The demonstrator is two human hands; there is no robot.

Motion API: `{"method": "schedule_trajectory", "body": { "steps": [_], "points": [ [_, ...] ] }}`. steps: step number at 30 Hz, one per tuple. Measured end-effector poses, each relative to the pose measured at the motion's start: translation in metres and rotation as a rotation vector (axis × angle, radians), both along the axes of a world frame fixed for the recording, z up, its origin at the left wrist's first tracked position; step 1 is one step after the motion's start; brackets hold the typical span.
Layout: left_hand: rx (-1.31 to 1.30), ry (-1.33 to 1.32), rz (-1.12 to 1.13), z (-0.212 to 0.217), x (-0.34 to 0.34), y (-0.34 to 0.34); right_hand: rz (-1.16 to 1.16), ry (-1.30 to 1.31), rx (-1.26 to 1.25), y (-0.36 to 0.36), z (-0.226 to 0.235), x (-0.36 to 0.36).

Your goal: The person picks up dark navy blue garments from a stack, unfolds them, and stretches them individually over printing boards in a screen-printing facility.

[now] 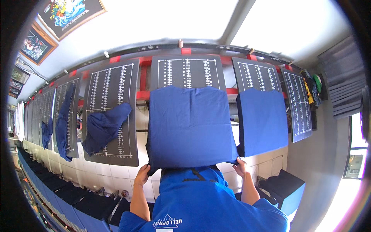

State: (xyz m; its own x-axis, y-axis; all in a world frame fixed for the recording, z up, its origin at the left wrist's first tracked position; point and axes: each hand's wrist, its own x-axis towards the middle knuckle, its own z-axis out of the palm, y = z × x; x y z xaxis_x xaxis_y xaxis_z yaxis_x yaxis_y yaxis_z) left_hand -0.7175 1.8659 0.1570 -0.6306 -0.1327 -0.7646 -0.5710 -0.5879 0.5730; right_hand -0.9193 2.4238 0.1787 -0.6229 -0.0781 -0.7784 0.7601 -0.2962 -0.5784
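A navy blue shirt (191, 123) is pulled over the near part of a black printing board (176, 73) straight in front of me. Its upper edge lies across the board, and a few creases run over the fabric. At its near left corner, my left hand (142, 175) is closed on the cloth. My right hand (241, 168) pinches the opposite near corner. Both arms reach forward from my sides, and the shirt's near edge hangs close to my body.
To the right, another navy shirt (262, 121) lies smooth over its board. Crumpled navy shirts (106, 127) rest on boards to the left. Red metal rails (143, 75) support the row. Dark-topped blue boxes (284, 189) stand low at right, with more along the lower left.
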Motion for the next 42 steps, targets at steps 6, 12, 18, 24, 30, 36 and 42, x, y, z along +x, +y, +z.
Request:
{"method": "schedule_trajectory", "body": {
  "steps": [6, 12, 18, 24, 30, 36, 42],
  "points": [
    [0.052, -0.127, -0.032, -0.012, 0.046, -0.003, -0.075, -0.102, 0.098, 0.026, -0.007, 0.037],
    [-0.247, -0.33, -0.586, -0.02, 0.043, 0.001, 0.6, 0.08, 0.739, 0.021, -0.027, 0.012],
    [-0.035, 0.016, 0.033, 0.019, -0.136, -0.008, 0.377, -0.012, 0.067, -0.09, -0.003, -0.123],
    [0.109, 0.221, 0.172, 0.049, -0.273, -0.053, 0.213, 0.159, -0.285, -0.141, 0.017, -0.227],
    [-0.419, 0.257, 0.054, 0.074, -0.293, -0.075, 0.266, 0.261, 0.176, -0.13, 0.065, -0.26],
    [-0.898, 0.275, -0.129, 0.091, -0.291, -0.084, 0.531, 0.595, 0.916, -0.129, 0.107, -0.271],
    [-0.946, 0.302, -0.063, 0.089, -0.303, -0.092, 0.535, 0.696, 1.028, -0.129, 0.093, -0.29]
  ]
}}
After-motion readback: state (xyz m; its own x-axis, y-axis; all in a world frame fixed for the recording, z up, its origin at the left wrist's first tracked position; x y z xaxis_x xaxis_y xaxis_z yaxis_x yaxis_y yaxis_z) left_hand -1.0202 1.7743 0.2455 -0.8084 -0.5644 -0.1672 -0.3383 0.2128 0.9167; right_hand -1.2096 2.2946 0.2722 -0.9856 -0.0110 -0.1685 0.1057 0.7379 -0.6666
